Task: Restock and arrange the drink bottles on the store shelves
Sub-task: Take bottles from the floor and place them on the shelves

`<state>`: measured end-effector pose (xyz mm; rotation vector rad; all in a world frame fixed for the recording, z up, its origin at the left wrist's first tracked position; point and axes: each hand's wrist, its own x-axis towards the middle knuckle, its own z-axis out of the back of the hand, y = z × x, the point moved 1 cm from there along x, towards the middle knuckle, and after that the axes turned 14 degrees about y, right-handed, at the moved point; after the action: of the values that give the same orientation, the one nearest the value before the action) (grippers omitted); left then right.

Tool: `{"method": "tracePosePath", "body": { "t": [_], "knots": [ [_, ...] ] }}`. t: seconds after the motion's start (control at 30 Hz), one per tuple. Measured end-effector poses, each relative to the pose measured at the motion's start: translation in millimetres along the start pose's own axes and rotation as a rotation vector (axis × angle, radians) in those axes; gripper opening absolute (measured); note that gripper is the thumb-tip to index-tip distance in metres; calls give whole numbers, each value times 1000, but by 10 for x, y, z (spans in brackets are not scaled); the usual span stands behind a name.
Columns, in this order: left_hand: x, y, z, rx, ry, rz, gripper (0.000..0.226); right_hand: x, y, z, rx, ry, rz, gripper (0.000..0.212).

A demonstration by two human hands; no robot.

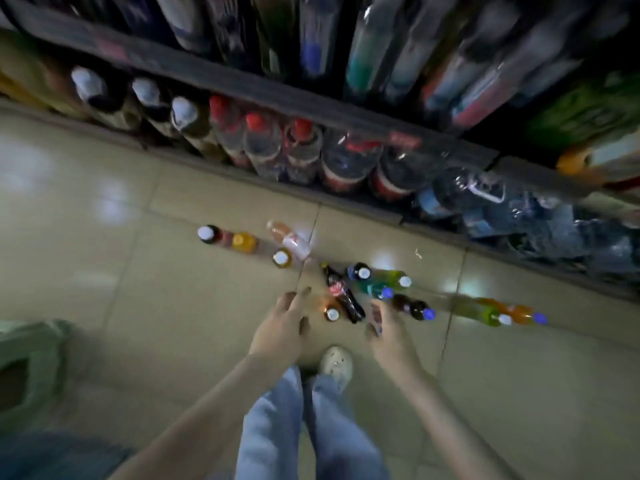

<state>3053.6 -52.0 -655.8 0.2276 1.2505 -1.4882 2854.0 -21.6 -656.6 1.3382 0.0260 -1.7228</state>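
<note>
We hold our left hand [284, 323] spread and empty above small plastic drink bottles [341, 296] scattered on the beige tiled floor [138, 289] before the dark shelves [242, 88], our right hand [389, 329] loosely curled, its grip unclear.

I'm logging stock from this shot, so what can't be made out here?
Head view, upper-shelf bottles: labels lost to motion blur.
Head view, right hand: blur hides whether it grips anything.
Head view, green container: cut off by left edge.

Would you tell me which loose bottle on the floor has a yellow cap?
The yellow-capped bottle, second from the left, right beside the white-capped dark bottle; no other cap looks yellow.
</note>
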Motion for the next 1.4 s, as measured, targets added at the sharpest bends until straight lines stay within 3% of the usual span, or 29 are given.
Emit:
{"method": "tracePosePath", "body": {
  "t": [0.13, 0.33, 0.5, 0.63, 0.83, 1.03, 1.1, 1.2, 1.3, 1.4],
  "knots": [
    [557, 646, -817, -31, 106, 113, 62, 547, -780, -628, -86, 137, -110, 56],
    [1335, 1414, -1655, -64, 202, 177, 67, 1612, -1349, -1423, -196, 232, -48, 79],
    [1849, 1749, -1914, -34, 214, 158, 75, 2258, -1515, -1792, -454, 65, -64, 55],
    [1915, 1708, -1841, -21, 256, 86, 82, 2128, -1376, -1574, -407, -96, 64, 27],
    [1269, 861, -948, -16, 278, -110, 82, 1024, -396, -669, -285, -171, 242, 24],
    [221, -419, 507, 78, 56, -258, 76, -299, 929, 500, 160, -156, 334, 30],
    [-138, -812, 941, 145, 41, -265, 75, -672, 1299, 809, 331, -151, 347, 38],
    [-667, -1352, 1504, 148, 32, -249, 65, -1180, 1764, 1142, 362, -89, 330, 59],
    [-1153, -1930, 1963, 169, 60, -347, 62, -1650, 2092, 1376, 538, -9, 337, 45],
    [-1549, -2492, 2323, 269, 64, -496, 53, -2099, 2329, 1633, 632, -135, 379, 28]
  ]
}}
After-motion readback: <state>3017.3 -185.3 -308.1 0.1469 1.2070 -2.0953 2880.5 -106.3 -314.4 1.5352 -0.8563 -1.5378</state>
